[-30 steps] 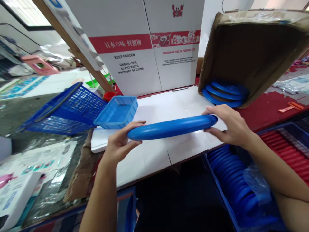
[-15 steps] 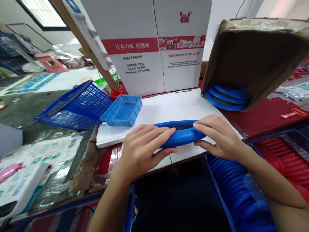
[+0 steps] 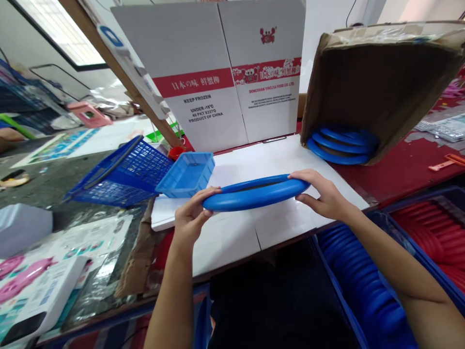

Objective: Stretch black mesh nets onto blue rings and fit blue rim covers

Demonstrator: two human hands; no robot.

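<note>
A smooth blue plastic ring (image 3: 254, 198) is held up over the white work surface (image 3: 232, 237), seen nearly edge-on. My left hand (image 3: 192, 211) pinches its left end, thumb below and fingers on top. At the right end, my right hand (image 3: 319, 194) grips it the same way, fingers over the rim and thumb underneath. Beyond it on the right, several like blue rings (image 3: 339, 148) lie inside a tilted cardboard box (image 3: 378, 87). The ring's far side is partly hidden by its near side.
A light blue tray (image 3: 187, 174) and a blue mesh basket (image 3: 119, 172) stand at the left. White carton panels (image 3: 218, 111) rise behind the surface. Low at the right are a crate of stacked blue rings (image 3: 363, 286) and red rings (image 3: 428, 232). An orange-handled tool (image 3: 441, 166) lies far right.
My left hand has slid left to the ring's end, so more of the ring shows between my hands. My right hand still holds its right end. The camera view has shifted slightly.
</note>
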